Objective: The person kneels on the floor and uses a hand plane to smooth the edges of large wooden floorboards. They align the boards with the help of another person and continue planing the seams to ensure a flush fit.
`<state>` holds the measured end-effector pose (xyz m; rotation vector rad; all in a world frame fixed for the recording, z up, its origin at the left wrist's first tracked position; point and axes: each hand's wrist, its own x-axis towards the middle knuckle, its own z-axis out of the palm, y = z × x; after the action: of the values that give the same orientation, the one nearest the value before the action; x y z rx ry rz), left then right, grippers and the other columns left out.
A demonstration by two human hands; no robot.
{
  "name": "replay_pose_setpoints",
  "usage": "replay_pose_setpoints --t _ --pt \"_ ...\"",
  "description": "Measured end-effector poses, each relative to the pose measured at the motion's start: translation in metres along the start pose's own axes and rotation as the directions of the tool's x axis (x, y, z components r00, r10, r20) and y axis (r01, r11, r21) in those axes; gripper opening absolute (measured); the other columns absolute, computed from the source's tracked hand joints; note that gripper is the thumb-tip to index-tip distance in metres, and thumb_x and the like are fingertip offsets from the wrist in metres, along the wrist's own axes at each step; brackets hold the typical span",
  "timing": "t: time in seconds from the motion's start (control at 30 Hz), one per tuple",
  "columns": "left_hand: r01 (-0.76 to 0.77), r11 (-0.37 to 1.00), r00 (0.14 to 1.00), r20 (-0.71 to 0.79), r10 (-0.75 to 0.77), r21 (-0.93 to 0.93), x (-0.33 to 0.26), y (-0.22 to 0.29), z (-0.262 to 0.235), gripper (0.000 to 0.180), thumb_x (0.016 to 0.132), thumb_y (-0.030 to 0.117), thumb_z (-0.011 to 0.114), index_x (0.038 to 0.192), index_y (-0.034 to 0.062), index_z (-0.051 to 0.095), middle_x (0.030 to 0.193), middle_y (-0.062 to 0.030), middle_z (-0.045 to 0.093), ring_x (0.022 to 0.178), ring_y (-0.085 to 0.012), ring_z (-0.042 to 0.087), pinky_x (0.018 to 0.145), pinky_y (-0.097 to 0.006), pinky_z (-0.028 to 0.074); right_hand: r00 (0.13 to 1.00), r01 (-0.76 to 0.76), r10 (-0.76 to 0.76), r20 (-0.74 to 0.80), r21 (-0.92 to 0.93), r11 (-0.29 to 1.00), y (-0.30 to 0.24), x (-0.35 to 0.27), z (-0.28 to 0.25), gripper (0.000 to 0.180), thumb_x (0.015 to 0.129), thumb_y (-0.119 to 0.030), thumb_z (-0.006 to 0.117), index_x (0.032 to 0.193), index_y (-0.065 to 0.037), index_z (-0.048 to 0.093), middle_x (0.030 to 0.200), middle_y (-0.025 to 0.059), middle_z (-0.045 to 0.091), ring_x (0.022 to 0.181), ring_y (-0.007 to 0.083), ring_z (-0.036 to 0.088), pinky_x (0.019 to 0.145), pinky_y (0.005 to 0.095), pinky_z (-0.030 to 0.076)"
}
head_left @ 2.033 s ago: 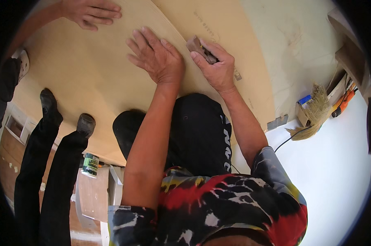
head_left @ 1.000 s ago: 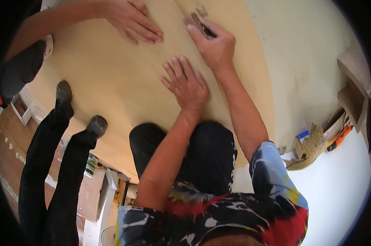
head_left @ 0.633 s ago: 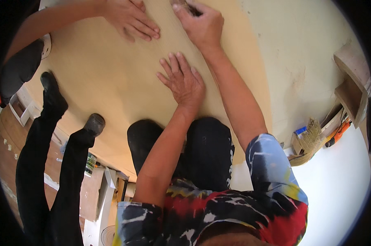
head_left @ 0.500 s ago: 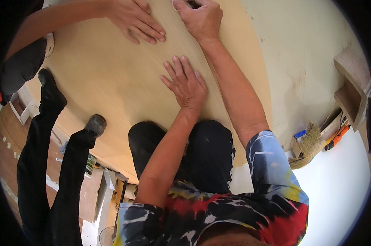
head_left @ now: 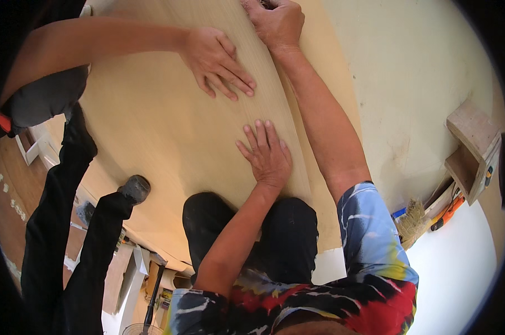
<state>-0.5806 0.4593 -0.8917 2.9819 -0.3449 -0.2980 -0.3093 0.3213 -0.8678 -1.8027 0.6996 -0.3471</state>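
A thin light-wood veneer sheet [head_left: 169, 123] spreads under both arms, its long right edge lying over another tan layer [head_left: 333, 106]. My left hand [head_left: 269, 156] rests flat on the sheet near that edge, fingers stretched out, holding nothing. Farther off, at the top of the picture, my right hand [head_left: 277, 27] is closed at the sheet's edge. Something small and dark shows between its fingers, mostly hidden by them. A co-worker's hand [head_left: 216, 64] lies on the sheet just beyond my left hand, fingers spread.
My dark-trousered knees [head_left: 289, 223] are at the sheet's near side. A co-worker's dark-clad legs [head_left: 88, 262] are at the left. To the right lie a pale surface [head_left: 397, 95], an open wooden box [head_left: 473, 148], a straw brush [head_left: 411, 223] and an orange-handled tool [head_left: 448, 215].
The view has shifted slightly. The co-worker's hand has slid rightward and nearer along the sheet. My right hand sits farther from my knees, still closed; my left hand stays flat on the sheet.
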Motion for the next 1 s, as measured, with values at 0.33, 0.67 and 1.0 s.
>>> replay_pose_setpoints --t 0.33,0.67,1.0 --pt "-0.048 0.999 0.999 0.007 0.049 -0.013 -0.001 0.003 0.010 0.069 0.087 0.026 0.064 0.149 0.0040 0.042 0.155 -0.0168 0.030 0.148 -0.0448 0.022 0.116 -0.072 0.014 0.999 -0.023 0.020 -0.040 -0.071 0.997 0.002 0.073 0.035 0.044 0.079 -0.045 0.076 0.084 -0.001 0.075 0.075 0.0231 0.070 0.068 0.0349 0.071 0.066 0.0432 0.053" --pt "-0.062 0.996 0.998 0.019 0.063 -0.064 -0.007 0.002 0.011 0.066 0.087 0.029 0.062 0.147 0.0057 0.045 0.154 -0.0159 0.031 0.148 -0.0454 0.022 0.115 -0.074 0.013 1.000 0.003 -0.005 -0.015 -0.105 0.994 -0.016 0.145 0.072 0.046 0.080 -0.046 0.074 0.090 -0.001 0.078 0.081 0.0239 0.072 0.076 0.0361 0.073 0.072 0.0431 0.055" --pt "-0.075 0.995 0.996 0.041 0.078 -0.071 -0.015 0.000 0.012 0.065 0.089 0.032 0.059 0.147 0.0064 0.045 0.157 -0.0167 0.028 0.151 -0.0462 0.016 0.115 -0.073 0.011 1.000 0.026 -0.026 0.006 -0.111 0.994 -0.024 0.200 0.103 0.047 0.080 -0.047 0.074 0.092 -0.002 0.078 0.088 0.0246 0.073 0.080 0.0369 0.073 0.076 0.0422 0.055"
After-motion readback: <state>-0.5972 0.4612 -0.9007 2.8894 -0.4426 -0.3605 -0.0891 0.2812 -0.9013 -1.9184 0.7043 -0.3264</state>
